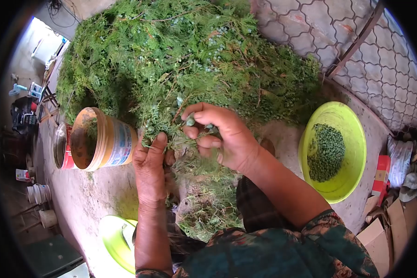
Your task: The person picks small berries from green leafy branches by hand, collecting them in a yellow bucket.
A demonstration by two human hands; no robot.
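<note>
My left hand is closed around a green conifer sprig, gripped between thumb and fingers. Just to its right, my right hand pinches a small green cone between thumb and forefinger. Other small cones show close to the right hand's curled fingers. Beyond both hands rises a large heap of conifer branches dotted with pale cones. On the right, a yellow-green basin contains many loose green cones.
Left of my hands, a tan bucket lies tilted beside a red one. Another bright green basin is at the lower left. Clippings litter the floor between my legs. Wire mesh stands at upper right, cardboard at lower right.
</note>
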